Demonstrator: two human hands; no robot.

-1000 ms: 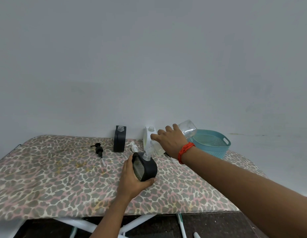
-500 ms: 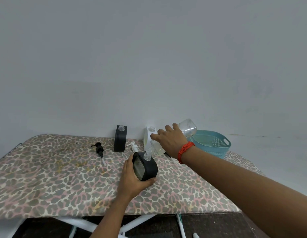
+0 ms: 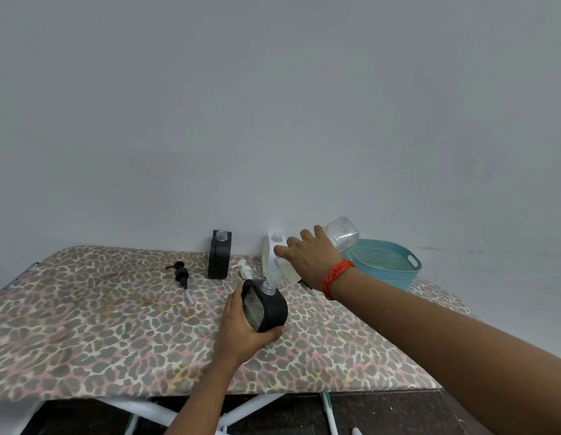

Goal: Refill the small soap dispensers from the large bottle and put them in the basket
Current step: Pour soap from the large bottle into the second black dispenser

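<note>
The right grip is clutching and tipping the large clear bottle into the black dispenser, which the left grip is clasping — refilling underway, likely needing a clean righting next.

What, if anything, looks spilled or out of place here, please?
No spill shows. The black pump and white pump lie loose on the cloth, and the left hand holds a dispenser tilted; that suits refilling.

No visible shift of the large bottle or the black dispenser; only slight camera drift.
</note>
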